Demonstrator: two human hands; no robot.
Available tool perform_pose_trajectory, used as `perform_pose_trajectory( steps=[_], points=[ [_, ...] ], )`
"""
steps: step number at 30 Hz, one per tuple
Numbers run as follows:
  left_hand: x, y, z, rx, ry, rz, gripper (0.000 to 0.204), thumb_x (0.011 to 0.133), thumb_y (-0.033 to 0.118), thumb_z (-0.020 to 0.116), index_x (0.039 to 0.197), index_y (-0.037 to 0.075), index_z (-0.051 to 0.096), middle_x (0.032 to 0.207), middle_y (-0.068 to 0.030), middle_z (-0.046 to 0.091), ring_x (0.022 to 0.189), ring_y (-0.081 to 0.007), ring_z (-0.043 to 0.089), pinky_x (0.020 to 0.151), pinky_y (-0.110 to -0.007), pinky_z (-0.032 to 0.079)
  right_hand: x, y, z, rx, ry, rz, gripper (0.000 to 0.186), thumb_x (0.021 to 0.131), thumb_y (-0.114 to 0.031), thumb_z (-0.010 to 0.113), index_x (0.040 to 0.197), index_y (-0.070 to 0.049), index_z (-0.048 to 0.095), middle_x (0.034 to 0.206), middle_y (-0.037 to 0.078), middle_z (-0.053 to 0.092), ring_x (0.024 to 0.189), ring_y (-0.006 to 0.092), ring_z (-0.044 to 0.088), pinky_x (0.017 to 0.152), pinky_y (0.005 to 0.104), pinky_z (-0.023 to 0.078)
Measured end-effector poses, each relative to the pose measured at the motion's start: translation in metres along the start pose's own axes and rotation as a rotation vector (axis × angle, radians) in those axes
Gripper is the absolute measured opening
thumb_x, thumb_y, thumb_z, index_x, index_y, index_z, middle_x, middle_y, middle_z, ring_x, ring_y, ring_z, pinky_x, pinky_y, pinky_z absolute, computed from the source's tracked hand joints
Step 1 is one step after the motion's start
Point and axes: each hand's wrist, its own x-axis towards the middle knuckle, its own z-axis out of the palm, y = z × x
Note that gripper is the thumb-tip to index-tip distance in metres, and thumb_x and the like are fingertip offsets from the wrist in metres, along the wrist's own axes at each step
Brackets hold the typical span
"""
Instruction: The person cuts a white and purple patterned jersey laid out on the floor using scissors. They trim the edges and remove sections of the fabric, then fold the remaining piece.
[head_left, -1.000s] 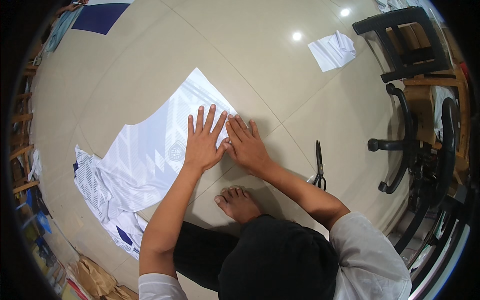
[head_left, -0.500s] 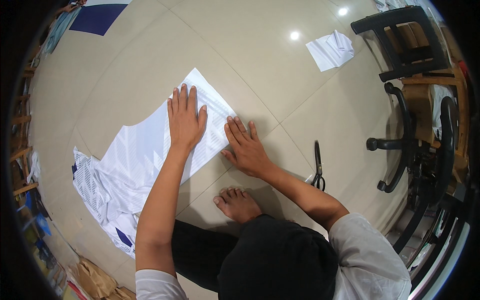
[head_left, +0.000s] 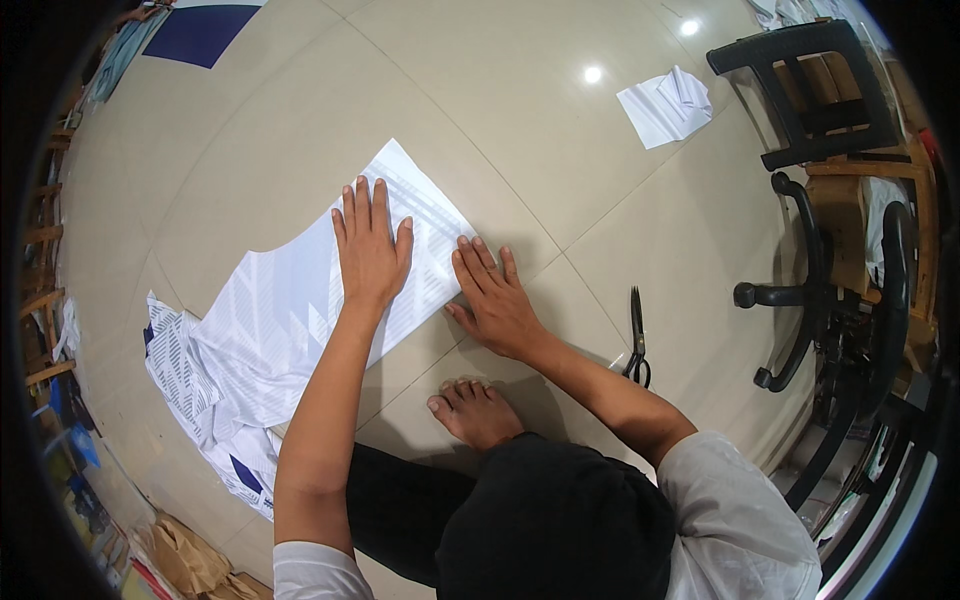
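Head view, from the left edge inward: a crumpled heap of white patterned fabric (head_left: 205,400) lies on the tiled floor (head_left: 300,130), and from it a flat white patterned fabric panel (head_left: 300,300) stretches up and to the right toward its pointed corner; the left hand (head_left: 370,250) rests palm down on the upper part of this panel, fingers spread and released, grasping nothing; just to its right the right hand (head_left: 495,305) lies flat too, fingers open and slightly fanned, its fingertips at the panel's right edge and its palm on bare tile; to smooth the cloth well, I judge both palms should press evenly and sweep outward from the middle toward the free edges, so creases travel off the panel rather than bunch under the wrists; a bare foot (head_left: 475,412) sits just below the right hand, close to the panel's lower edge, and could catch the cloth; further right, black scissors (head_left: 637,335) lie closed on the floor, near the right forearm; beyond them a folded white piece (head_left: 665,105) lies well apart, and black chairs (head_left: 810,90) crowd the right side.
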Motion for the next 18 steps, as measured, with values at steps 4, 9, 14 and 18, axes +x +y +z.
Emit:
perform_pose_trajectory(
  steps=[4,9,14,18],
  points=[
    [-0.0001,-0.0003,0.0019,-0.005,0.014,-0.006,0.071,0.112,0.038,0.057,0.17,0.001,0.039,0.179,-0.026,0.033,0.169,-0.0467,0.021,0.136,-0.065,0.016,0.0,-0.0002,0.0018,-0.005,0.001,0.002,0.081,0.105,-0.039,0.071,0.166,0.005,0.042,0.178,0.023,0.036,0.168,0.0376,0.028,0.135,0.065,0.016],
    [0.007,0.0054,0.0,-0.01,0.014,0.034,0.072,0.113,0.043,0.055,0.173,0.005,0.038,0.18,-0.0236,0.031,0.169,-0.048,0.02,0.135,-0.066,0.014,-0.0012,0.0015,0.004,-0.006,0.016,-0.003,0.081,0.104,-0.039,0.072,0.166,0.005,0.043,0.177,0.023,0.037,0.168,0.038,0.029,0.135,0.0648,0.015],
    [0.0062,0.0056,0.0031,0.063,-0.012,0.021,0.072,0.114,0.046,0.054,0.173,0.008,0.038,0.181,-0.0223,0.03,0.169,-0.0479,0.019,0.135,-0.069,0.013,0.0001,0.0003,0.0036,-0.004,0.01,0.001,0.08,0.103,-0.038,0.073,0.165,0.005,0.044,0.178,0.023,0.037,0.168,0.0381,0.029,0.135,0.0646,0.015],
    [0.0048,0.0049,0.0049,0.038,-0.015,0.002,0.073,0.113,0.047,0.054,0.174,0.009,0.038,0.182,-0.0223,0.029,0.169,-0.048,0.018,0.135,-0.069,0.013,-0.0001,0.0005,0.0019,-0.013,0.004,0.003,0.08,0.103,-0.037,0.073,0.164,0.005,0.045,0.178,0.023,0.037,0.168,0.038,0.03,0.135,0.0647,0.015]
  ],
)
